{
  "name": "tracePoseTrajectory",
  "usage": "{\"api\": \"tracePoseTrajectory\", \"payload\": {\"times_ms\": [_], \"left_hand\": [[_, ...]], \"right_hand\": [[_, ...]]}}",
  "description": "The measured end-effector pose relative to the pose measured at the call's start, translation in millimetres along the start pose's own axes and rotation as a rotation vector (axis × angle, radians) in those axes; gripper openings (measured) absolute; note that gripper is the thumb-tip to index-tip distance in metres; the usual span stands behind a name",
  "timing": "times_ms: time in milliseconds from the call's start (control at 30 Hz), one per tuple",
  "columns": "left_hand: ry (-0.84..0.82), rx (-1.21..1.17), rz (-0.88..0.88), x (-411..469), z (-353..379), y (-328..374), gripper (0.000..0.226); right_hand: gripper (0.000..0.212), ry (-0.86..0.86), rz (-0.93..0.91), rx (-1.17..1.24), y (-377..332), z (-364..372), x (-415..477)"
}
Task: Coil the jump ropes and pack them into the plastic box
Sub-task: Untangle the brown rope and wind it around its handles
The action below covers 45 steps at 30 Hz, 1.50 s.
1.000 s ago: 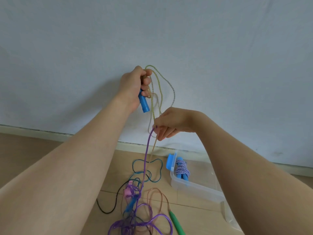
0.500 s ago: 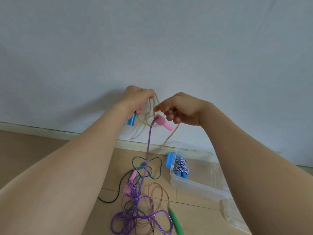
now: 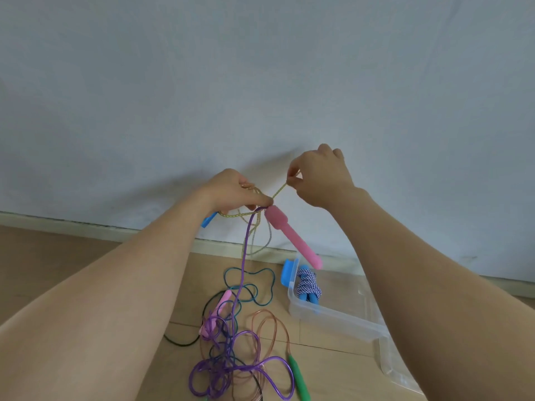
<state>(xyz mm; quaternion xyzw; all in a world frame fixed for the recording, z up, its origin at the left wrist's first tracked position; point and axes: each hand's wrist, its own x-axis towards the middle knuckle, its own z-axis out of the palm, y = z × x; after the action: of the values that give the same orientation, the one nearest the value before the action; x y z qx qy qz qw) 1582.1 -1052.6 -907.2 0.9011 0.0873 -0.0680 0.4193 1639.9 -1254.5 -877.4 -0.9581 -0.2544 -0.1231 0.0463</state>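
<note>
My left hand grips a bunch of yellow speckled rope together with its blue handle, raised in front of the wall. My right hand pinches a taut strand of that yellow rope up and to the right. A pink handle hangs just below my left fingers, and a purple rope runs from it down to the floor pile. The clear plastic box lies on the floor to the right, with a coiled blue-and-white rope inside.
A tangle of ropes lies on the wooden floor below my hands: purple, teal, black and copper strands, a second pink handle and a green handle. The box's clear lid lies at the right. The wall and baseboard stand close ahead.
My hands dropped lower. My right hand let the purple rope slide, the pink handle came up, and the hand now pulls a yellow strand out to the upper right.
</note>
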Motion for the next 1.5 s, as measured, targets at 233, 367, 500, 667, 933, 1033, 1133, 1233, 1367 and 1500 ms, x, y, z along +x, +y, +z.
{"api": "tracePoseTrajectory", "payload": {"times_ms": [233,367,500,667,933,1033,1133,1233,1367,1500], "left_hand": [[-0.278,-0.005,-0.009,-5,-5,2,0.046],[-0.321,-0.104,0.002,-5,-6,0,0.026],[-0.262,-0.323,0.033,-5,-8,-6,0.022],[-0.134,-0.524,-0.010,1,-8,-12,0.026],[0.097,-0.462,-0.231,19,-12,-31,0.028],[0.106,-0.274,-0.270,18,-13,-39,0.020],[0.087,-0.159,-0.295,20,-13,-46,0.022],[0.055,-0.121,-0.280,17,-10,-42,0.018],[0.048,-0.103,-0.362,13,-10,-32,0.017],[0.114,-0.269,-0.299,11,-15,-27,0.025]], "right_hand": [[0.024,-0.139,-0.004,-0.116,-5,6,-5],[0.026,-0.156,0.027,-0.117,-3,7,-4],[0.018,-0.164,0.098,-0.020,5,10,-2],[0.015,-0.307,0.143,0.191,15,11,-3],[0.029,-1.079,0.032,0.492,3,-14,-20],[0.023,-1.210,0.050,0.831,0,-25,-19],[0.014,-1.178,-0.008,1.019,-5,-39,-19],[0.015,-1.040,0.012,1.160,-13,-47,-17],[0.016,-0.854,0.040,1.271,-22,-48,-10],[0.019,-0.742,0.121,1.285,-27,-42,-7]]}}
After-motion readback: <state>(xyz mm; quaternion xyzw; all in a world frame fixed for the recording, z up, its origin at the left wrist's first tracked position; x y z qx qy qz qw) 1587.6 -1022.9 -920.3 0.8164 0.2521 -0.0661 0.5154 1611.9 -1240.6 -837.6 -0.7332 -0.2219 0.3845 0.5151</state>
